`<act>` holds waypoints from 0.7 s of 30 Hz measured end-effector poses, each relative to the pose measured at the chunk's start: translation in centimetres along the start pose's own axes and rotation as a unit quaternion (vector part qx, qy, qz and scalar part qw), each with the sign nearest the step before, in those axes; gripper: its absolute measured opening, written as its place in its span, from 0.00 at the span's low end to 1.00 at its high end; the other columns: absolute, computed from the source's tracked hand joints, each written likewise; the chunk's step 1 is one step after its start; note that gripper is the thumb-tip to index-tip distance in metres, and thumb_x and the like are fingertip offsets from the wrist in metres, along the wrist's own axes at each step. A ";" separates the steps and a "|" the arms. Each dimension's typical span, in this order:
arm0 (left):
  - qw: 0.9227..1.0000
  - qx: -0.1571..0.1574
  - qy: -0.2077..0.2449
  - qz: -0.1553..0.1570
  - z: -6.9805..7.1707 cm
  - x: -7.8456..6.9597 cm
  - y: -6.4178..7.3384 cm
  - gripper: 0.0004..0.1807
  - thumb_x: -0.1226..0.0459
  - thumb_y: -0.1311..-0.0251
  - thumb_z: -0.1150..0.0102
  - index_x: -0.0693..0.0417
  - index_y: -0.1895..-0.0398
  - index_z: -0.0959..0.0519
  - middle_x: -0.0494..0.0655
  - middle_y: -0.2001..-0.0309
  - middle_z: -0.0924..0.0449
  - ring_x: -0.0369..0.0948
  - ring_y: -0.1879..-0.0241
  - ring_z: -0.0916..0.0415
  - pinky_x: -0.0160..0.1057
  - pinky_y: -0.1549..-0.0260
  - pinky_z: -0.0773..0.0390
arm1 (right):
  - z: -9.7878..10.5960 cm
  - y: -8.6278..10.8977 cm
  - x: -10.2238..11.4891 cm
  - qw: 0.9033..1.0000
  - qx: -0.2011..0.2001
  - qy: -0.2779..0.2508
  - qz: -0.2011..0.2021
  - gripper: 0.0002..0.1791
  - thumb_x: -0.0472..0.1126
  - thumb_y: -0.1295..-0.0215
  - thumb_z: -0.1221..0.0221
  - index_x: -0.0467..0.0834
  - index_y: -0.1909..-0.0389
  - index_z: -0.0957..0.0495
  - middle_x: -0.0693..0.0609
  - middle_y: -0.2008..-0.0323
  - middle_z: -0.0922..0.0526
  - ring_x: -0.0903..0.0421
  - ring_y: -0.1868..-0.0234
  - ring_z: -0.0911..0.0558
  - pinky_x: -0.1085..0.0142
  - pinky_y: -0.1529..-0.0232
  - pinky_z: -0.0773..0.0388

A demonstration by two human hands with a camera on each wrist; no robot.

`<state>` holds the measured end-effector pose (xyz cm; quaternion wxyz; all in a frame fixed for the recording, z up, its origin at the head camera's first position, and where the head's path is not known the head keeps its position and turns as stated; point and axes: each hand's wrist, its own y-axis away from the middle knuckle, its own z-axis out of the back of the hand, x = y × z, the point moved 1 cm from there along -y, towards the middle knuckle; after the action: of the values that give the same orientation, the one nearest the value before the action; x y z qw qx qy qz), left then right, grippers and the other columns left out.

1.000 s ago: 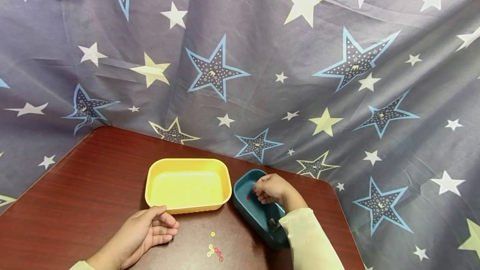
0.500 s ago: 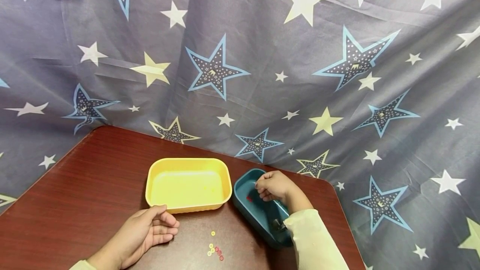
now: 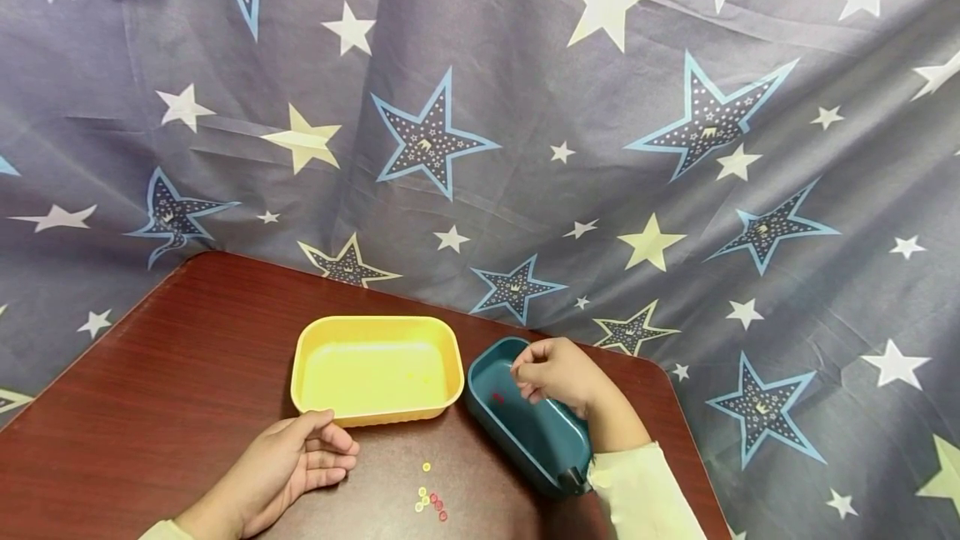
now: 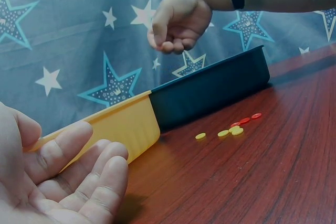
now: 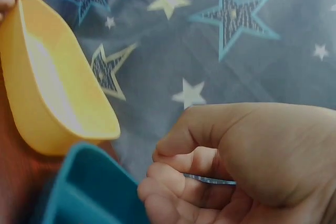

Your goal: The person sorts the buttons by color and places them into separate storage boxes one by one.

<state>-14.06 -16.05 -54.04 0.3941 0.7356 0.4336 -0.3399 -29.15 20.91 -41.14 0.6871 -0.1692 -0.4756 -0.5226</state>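
My right hand (image 3: 558,375) is over the teal tray (image 3: 491,432), thumb and forefinger brought together and the other fingers curled. A speck of red shows at its fingertips in the left wrist view, a small red button mostly hidden by them. Below, red buttons (image 3: 498,397) lie on the tray's floor. My left hand (image 3: 292,465) rests at the near side of the yellow tray (image 3: 375,419), thumb at the rim and fingers loosely bent, holding nothing. Faint yellow buttons (image 3: 425,379) lie inside that tray.
Several yellow buttons (image 3: 420,500) and red buttons (image 3: 438,506) lie on the brown table (image 3: 225,340) in front of the trays. The two trays stand side by side, nearly touching. A star-patterned cloth (image 3: 525,148) hangs behind the table.
More red now shows on the teal tray's floor than one second ago. My right hand has shifted slightly right and turned, its wrist moving outward. My left hand stays where it was.
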 end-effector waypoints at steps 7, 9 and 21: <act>1.000 0.002 -0.001 0.000 0.0 -0.1 0.1 0.24 0.47 0.19 0.53 0.59 0.56 0.18 0.53 0.53 0.13 0.47 0.51 0.14 0.46 0.46 0.13 | -2.3 1.8 0.9 0.998 0.032 0.038 0.047 0.08 0.35 0.35 0.34 0.33 0.63 0.13 0.46 0.74 0.13 0.53 0.73 0.13 0.58 0.67 0.10; 1.000 0.002 -0.002 -0.001 0.0 -0.1 0.1 0.24 0.47 0.19 0.53 0.58 0.56 0.18 0.53 0.53 0.13 0.47 0.51 0.13 0.46 0.46 0.13 | -3.1 2.2 1.1 0.997 0.043 0.040 0.051 0.07 0.35 0.35 0.35 0.34 0.63 0.13 0.48 0.74 0.14 0.53 0.73 0.14 0.59 0.67 0.10; 1.000 0.002 -0.001 0.001 0.0 0.0 0.0 0.24 0.47 0.19 0.53 0.58 0.56 0.18 0.53 0.53 0.13 0.47 0.51 0.13 0.46 0.46 0.12 | -8.2 3.6 1.3 0.991 0.058 0.091 0.077 0.02 0.37 0.40 0.31 0.42 0.68 0.11 0.57 0.80 0.16 0.58 0.78 0.15 0.67 0.74 0.16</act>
<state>-14.05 -16.11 -54.03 0.3932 0.7364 0.4321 -0.3411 -22.08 15.65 -43.08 0.7742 -0.1168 -0.4261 -0.4531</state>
